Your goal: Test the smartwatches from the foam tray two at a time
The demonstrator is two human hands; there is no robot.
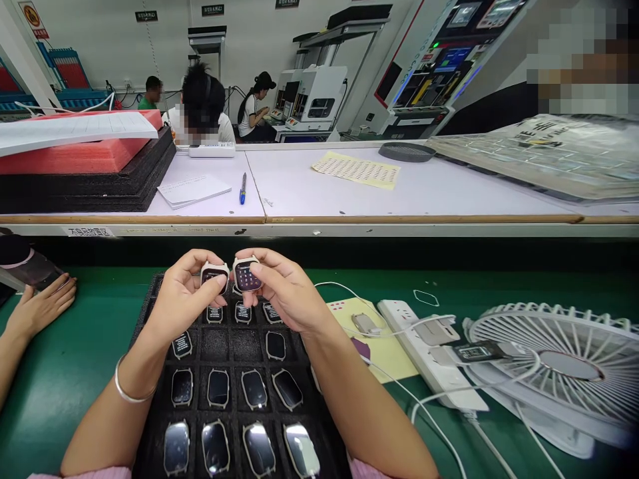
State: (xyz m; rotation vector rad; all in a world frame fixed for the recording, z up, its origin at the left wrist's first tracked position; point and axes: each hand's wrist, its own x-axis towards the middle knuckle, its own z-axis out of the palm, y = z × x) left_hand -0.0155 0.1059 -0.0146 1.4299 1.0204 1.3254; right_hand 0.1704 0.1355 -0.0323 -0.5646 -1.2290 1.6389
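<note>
My left hand (pixel 187 293) grips a smartwatch case (pixel 212 271) without a strap, its thumb across the lit screen. Close beside it, my right hand (pixel 284 289) holds a second smartwatch case (pixel 246 276); the thumb lies on a screen that shows a keypad-like grid. Both are raised over a black foam tray (pixel 229 344). Rows of similar watch cases sit in its square pockets, some with lit text, such as one watch (pixel 182 344), others dark, like another watch (pixel 218 388). Two pockets in the second visible row hold nothing. My forearms cover parts of the tray's sides.
A white power strip (pixel 429 352) with cables and a white fan (pixel 559 366) lie at right. Another person's hand (pixel 42 306) rests on the green table at left, near a dark bottle (pixel 30 259). A raised shelf (pixel 299 199) carries foam sheets (pixel 84 176), a pen (pixel 243 189) and paper.
</note>
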